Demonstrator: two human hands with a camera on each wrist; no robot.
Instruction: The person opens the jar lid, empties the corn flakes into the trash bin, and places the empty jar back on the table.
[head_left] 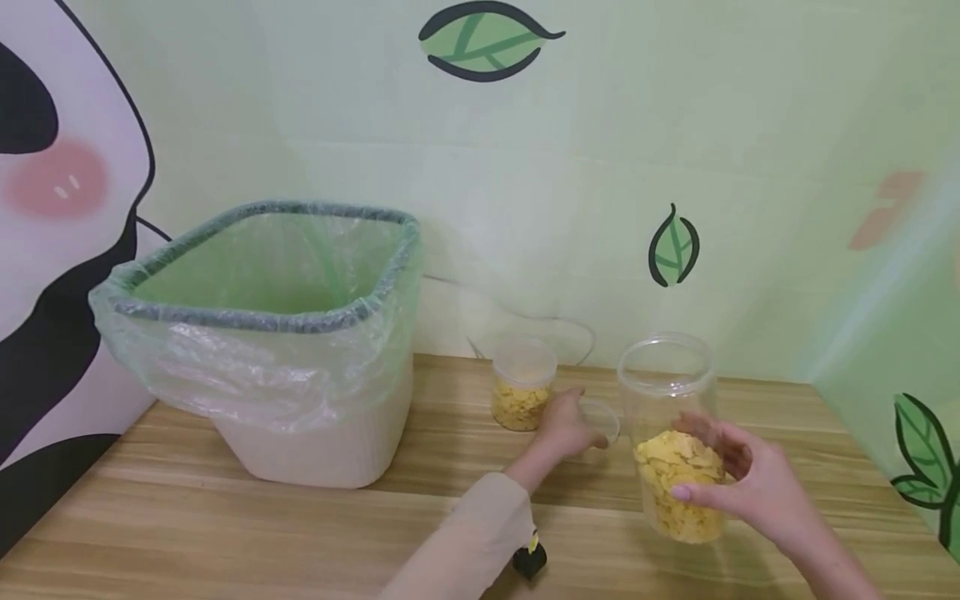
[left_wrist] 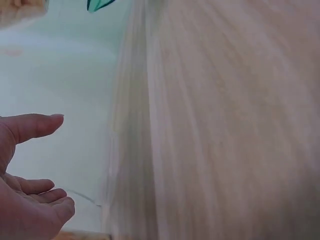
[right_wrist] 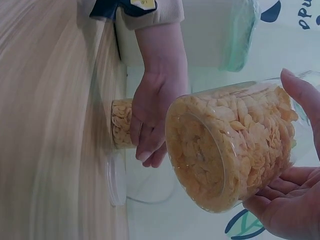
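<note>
My right hand [head_left: 757,479] grips a tall clear plastic jar [head_left: 667,404] from its right side, thumb in front. Yellow flakes [head_left: 678,483] fill roughly its lower half, and its round top is uncovered. In the right wrist view the jar's base [right_wrist: 197,155] shows, lifted off the table and tilted. My left hand [head_left: 567,429] reaches forward between this jar and a smaller clear container [head_left: 522,396] of yellow flakes. Its thumb and fingers are spread apart in the left wrist view, with nothing between them. A clear round lid [head_left: 606,417] lies just beyond that hand.
A white bin [head_left: 315,450] lined with a green plastic bag [head_left: 285,375] stands at the left of the wooden table [head_left: 247,533]. Behind the table rises a pale green wall [head_left: 525,208] with painted leaves. A thin cable [head_left: 510,312] runs along the wall's foot.
</note>
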